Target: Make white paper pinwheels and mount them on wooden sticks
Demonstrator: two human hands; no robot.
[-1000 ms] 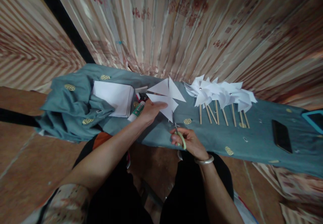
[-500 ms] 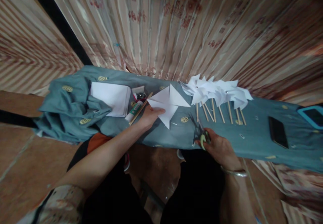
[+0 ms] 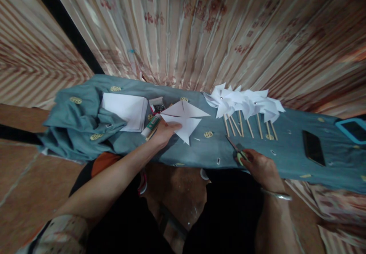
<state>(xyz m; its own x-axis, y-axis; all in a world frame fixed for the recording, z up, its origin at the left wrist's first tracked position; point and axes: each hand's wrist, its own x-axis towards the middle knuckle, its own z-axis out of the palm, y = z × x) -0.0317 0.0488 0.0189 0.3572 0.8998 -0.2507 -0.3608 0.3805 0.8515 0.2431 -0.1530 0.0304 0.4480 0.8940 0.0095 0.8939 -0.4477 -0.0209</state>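
A white paper square with slits cut in from its corners is pinched in my left hand, thumb on top, above the cloth. My right hand is closed on a pair of scissors with pale green handles. The blades point up and left, low over the cloth near the front edge, apart from the paper. Beside my left hand lie a glue stick and a thin wooden stick, partly hidden by the hand and paper.
Several white paper pinwheels on sticks lie at the back right. A paper stack is on the left, with a small packet beside it. Farther right are a black phone and a blue-framed device.
My right hand has moved right with the scissors, away from the paper, and the blades look closer together. My left hand has shifted slightly left with the paper, which is turned a little.
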